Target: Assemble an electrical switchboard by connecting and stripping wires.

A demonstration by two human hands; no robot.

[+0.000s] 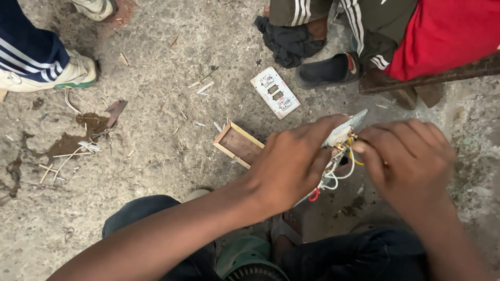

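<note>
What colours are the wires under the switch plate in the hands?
White, yellow and red wires, seen in the head view.

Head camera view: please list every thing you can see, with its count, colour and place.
switch plate: one, white, flat on the floor, upper centre
wooden box: one, brown with pale rim, on the floor beside the left hand
switch unit with wires: one, pale plate, white, yellow and red wires, between both hands
dark cloth: one, black, top centre
other people's shoes: white ones top left, a black one top right
concrete floor: grey, stained, littered with wire scraps
left hand: holds the switch unit
right hand: fingers at the wires
</note>
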